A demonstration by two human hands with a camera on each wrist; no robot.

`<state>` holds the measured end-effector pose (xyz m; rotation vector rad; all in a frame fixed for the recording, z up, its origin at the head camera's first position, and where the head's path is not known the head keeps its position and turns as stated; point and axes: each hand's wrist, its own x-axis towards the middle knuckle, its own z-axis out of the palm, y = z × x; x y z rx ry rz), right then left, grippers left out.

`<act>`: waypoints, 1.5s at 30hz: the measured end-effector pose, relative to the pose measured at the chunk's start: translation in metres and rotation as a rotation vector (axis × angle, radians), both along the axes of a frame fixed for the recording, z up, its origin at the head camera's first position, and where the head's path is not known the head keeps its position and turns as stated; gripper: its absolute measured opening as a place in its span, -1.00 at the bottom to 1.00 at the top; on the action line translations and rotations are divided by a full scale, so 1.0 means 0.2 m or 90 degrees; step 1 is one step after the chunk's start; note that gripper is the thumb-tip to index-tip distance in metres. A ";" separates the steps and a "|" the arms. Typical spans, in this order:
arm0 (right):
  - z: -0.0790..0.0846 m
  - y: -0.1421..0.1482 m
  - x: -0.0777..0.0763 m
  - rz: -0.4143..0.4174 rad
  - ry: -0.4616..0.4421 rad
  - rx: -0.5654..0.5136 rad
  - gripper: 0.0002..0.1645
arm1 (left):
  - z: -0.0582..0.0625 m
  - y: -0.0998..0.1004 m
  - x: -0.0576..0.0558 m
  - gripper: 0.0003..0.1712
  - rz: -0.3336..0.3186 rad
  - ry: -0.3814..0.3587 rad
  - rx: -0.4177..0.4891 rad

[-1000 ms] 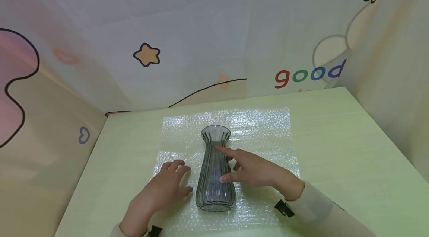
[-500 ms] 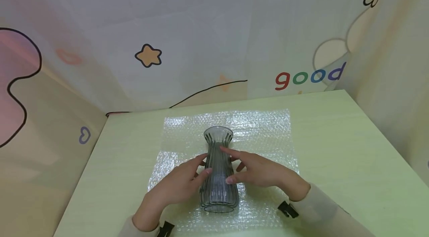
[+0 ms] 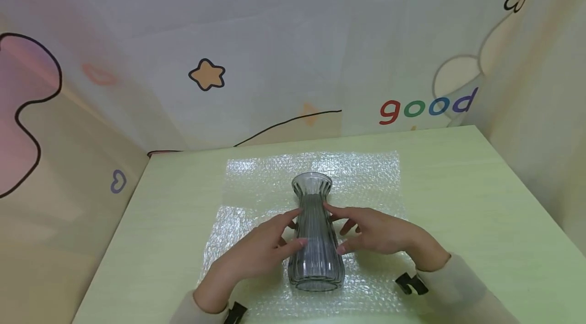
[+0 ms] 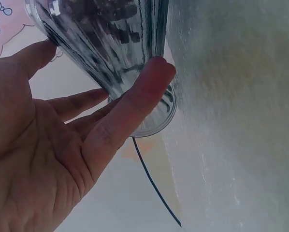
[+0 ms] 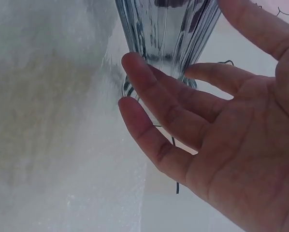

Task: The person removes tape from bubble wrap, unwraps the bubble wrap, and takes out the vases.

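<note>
A ribbed, see-through grey glass vase (image 3: 316,242) lies on its side on a sheet of bubble wrap (image 3: 366,176), its flared mouth away from me and its base toward me. Along its left side my left hand (image 3: 256,247) touches the glass, thumb and fingers extended. My right hand (image 3: 380,230) is at the vase's right side, index fingertip and thumb close against it. In the right wrist view loosely bent fingers (image 5: 168,111) stand beside the narrow neck. The left wrist view shows the thumb (image 4: 38,55) at the wider body.
The bubble wrap lies flat on a pale green table (image 3: 471,202). A printed cloth wall (image 3: 274,59) closes off the back, with more cloth at both sides. Black clips (image 3: 412,283) sit by the sleeve cuffs.
My left hand has come in from the left to the vase. The vase has shifted to the right, and the right hand has moved right along with it.
</note>
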<state>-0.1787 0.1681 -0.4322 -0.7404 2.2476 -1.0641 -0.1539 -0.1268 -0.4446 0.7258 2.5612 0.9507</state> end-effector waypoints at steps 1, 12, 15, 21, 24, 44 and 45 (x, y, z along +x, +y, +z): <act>0.00 0.01 0.00 0.007 -0.003 -0.004 0.09 | 0.00 0.01 0.00 -0.11 0.001 0.001 0.001; -0.01 0.02 0.00 0.021 -0.011 0.005 0.15 | 0.01 0.07 -0.01 -0.07 0.010 0.019 -0.007; -0.01 0.03 0.00 0.019 -0.023 -0.001 0.15 | 0.01 0.09 0.00 -0.07 0.017 0.017 -0.019; 0.00 0.04 0.00 0.021 -0.047 -0.019 0.16 | 0.02 0.11 0.01 -0.07 0.025 0.022 -0.039; 0.00 0.04 0.00 0.023 -0.059 -0.024 0.17 | 0.02 0.12 0.01 -0.06 0.027 0.029 -0.048; 0.01 0.04 0.00 0.022 -0.064 -0.016 0.17 | 0.02 0.14 0.04 -0.05 0.055 0.049 -0.072; 0.01 0.04 0.00 0.021 -0.065 -0.016 0.17 | 0.02 0.14 0.04 -0.05 0.056 0.049 -0.073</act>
